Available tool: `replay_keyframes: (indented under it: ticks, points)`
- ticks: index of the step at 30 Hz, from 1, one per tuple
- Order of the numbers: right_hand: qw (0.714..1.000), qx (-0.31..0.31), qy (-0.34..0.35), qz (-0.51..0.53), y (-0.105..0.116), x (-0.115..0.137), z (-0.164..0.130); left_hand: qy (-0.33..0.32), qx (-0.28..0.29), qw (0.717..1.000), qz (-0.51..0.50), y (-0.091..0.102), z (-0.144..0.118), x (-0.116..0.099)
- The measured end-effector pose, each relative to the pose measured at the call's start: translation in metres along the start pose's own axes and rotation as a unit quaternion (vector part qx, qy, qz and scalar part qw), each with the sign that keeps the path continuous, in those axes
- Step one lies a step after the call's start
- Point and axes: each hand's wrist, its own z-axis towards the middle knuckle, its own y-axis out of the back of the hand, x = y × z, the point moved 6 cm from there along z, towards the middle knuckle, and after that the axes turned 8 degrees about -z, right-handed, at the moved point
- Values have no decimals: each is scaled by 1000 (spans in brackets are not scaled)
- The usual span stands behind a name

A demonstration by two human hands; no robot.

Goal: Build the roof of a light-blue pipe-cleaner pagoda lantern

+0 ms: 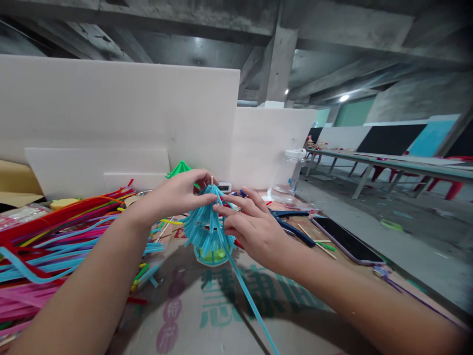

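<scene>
A small cone-shaped craft of blue pipe cleaners (207, 229) stands on the cardboard sheet (221, 315), with a wooden stick poking from its top and a green base showing underneath. My left hand (179, 193) pinches the top of the cone. My right hand (251, 229) presses its fingers on the cone's right side, where a long loose blue pipe cleaner (251, 303) trails down toward me.
A heap of red, pink, blue and yellow pipe cleaners (44, 246) lies at left. Blue-handled pliers (290, 224), wooden sticks and a phone (347, 241) lie at right. A plastic jar (290, 172) and a green cone (180, 169) stand by white foam boards (121, 103).
</scene>
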Motion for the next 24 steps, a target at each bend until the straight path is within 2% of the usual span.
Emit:
replay_keyframes:
  ticks: [5, 14, 16, 18, 21, 24]
  points:
    - [1000, -6, -9, 17, 0, 0, 0, -1, -11, 1000, -4, -2, 1, 1]
    - [996, -73, -23, 53, 25, -2, 9, -7, -20, 1000, -22, 0, 2, 6]
    - [995, -48, -54, 61, 20, -4, 8, -9, -22, 999, -24, 1, 2, 8]
    - [991, 10, -101, 86, 8, -9, 6, -8, -30, 999, -20, 3, 3, 11]
    - [969, 111, -186, 118, -11, -17, -1, -5, -42, 999, -11, 4, 3, 14]
    - [945, 155, -251, 141, -21, -24, -6, -1, -40, 999, -10, 3, 3, 14]
